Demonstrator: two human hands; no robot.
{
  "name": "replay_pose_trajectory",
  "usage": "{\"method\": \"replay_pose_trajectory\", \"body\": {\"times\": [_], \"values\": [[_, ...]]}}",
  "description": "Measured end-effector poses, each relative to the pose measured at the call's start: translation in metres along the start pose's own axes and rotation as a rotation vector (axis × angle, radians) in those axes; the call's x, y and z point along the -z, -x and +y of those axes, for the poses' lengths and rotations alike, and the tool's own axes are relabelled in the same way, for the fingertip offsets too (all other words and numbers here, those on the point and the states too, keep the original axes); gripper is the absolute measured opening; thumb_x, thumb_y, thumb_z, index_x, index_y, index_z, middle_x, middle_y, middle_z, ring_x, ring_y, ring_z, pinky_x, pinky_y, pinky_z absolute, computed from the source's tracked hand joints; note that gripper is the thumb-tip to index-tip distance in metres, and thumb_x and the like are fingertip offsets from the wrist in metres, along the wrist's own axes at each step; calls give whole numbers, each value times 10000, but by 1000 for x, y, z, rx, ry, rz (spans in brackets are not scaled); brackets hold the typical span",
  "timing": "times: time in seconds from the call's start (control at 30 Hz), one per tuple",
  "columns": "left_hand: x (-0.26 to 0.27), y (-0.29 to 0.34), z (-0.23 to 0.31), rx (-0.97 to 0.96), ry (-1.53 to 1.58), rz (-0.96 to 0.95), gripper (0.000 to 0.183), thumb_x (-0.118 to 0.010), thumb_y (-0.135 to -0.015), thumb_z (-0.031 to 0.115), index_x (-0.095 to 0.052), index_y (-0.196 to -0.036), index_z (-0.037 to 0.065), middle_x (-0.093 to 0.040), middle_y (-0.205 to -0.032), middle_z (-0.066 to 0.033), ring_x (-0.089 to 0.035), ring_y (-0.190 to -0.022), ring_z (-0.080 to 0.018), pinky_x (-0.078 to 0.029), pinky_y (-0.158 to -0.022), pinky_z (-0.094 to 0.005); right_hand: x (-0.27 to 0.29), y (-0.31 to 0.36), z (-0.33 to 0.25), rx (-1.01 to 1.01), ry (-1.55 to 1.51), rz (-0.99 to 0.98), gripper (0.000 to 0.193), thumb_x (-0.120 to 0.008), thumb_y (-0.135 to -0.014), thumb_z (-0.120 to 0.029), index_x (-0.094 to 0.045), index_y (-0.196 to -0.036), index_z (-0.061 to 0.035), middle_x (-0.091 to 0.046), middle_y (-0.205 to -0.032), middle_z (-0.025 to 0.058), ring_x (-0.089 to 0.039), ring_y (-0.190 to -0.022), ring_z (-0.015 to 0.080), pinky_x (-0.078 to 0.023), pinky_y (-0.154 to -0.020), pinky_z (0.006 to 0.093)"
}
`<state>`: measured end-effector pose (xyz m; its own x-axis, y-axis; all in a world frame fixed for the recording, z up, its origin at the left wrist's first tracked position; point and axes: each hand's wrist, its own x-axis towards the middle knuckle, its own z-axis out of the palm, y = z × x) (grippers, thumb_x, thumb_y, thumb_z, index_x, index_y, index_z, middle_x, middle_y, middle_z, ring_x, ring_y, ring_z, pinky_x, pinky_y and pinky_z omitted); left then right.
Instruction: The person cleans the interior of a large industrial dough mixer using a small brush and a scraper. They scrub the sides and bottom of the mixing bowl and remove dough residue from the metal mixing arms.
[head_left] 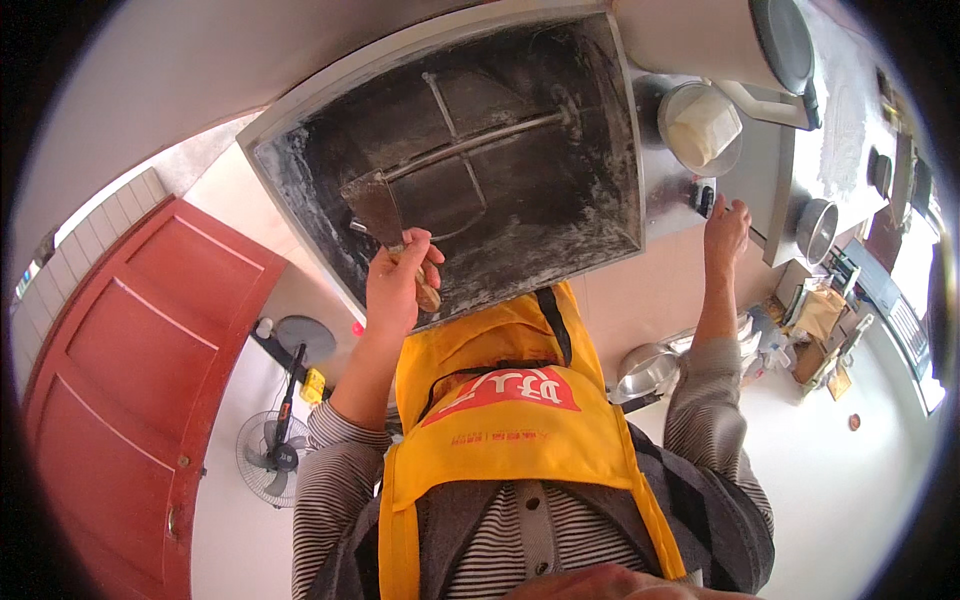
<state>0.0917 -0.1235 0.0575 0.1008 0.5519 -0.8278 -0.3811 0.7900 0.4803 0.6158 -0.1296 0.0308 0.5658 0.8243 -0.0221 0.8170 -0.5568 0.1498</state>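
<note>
My left hand (398, 285) is wrapped round the wooden handle of a scraper (376, 212) with a wide, dull metal blade. The blade hangs over the left part of a large square dark metal tray (545, 215), streaked with whitish residue. Inside the tray, a long metal rod (480, 146) crosses with thinner bent rods. At the right, my right hand (727, 238) has its fingers curled together next to a small black knob (705, 197) on a metal panel. Whether the fingers touch the knob or pinch something small, I cannot make out.
A clear bowl (700, 128) with a pale block inside and a large pale jug (705, 40) stand right of the tray. A metal bowl (818, 230) sits farther right. A metal pan (648, 372) is below, a fan (272, 458) and red door (150, 390) at left.
</note>
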Motion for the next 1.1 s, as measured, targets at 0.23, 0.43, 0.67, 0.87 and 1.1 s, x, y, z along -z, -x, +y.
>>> {"method": "replay_pose_trajectory", "body": {"times": [0.23, 0.43, 0.67, 0.87, 1.1], "values": [[14, 11, 14, -69, -66, 134, 150, -649, -956, 170, -632, -1042, 50, -656, -852, -86, -586, -618, -136, -458, -543, -256, -52, -8, -9, 207, 87, -82, 352, -482, -1006, -418, -565, -1048, -79, -621, -1019, 151, -635, -946, 397, -548, -745, 520], [6, 17, 13, -84, -97, 134, 147, -659, -942, 149, -638, -1048, 50, -658, -839, -82, -586, -624, -141, -457, -545, -263, -66, -1, -8, 113, 41, 143, 327, -515, -995, -398, -559, -912, -86, -618, -932, 124, -645, -900, 345, -556, -688, 452], [3, 21, 10, -80, -183, 138, 149, -652, -942, 148, -637, -1053, 50, -655, -865, -75, -580, -625, -135, -455, -558, -258, -68, -10, 15, 470, 39, 75, 263, -591, -959, -335, -567, -881, -85, -597, -893, 103, -625, -838, 320, -552, -667, 428], [0, 23, 6, -80, -216, 119, 164, -641, -950, 163, -632, -1065, 46, -650, -863, -71, -578, -634, -128, -450, -559, -255, -57, -9, 20, 796, 36, 39, 247, -616, -942, -321, -554, -889, -87, -578, -925, 79, -623, -863, 288, -558, -632, 402], [-9, 26, 6, -92, -218, 97, 186, -633, -956, 156, -623, -1100, 38, -647, -875, -77, -578, -636, -128, -454, -563, -256, -63, -5, 4, 520, 86, 101, 259, -563, -972, -336, -563, -895, -89, -591, -911, 90, -641, -869, 293, -572, -637, 378]]}}
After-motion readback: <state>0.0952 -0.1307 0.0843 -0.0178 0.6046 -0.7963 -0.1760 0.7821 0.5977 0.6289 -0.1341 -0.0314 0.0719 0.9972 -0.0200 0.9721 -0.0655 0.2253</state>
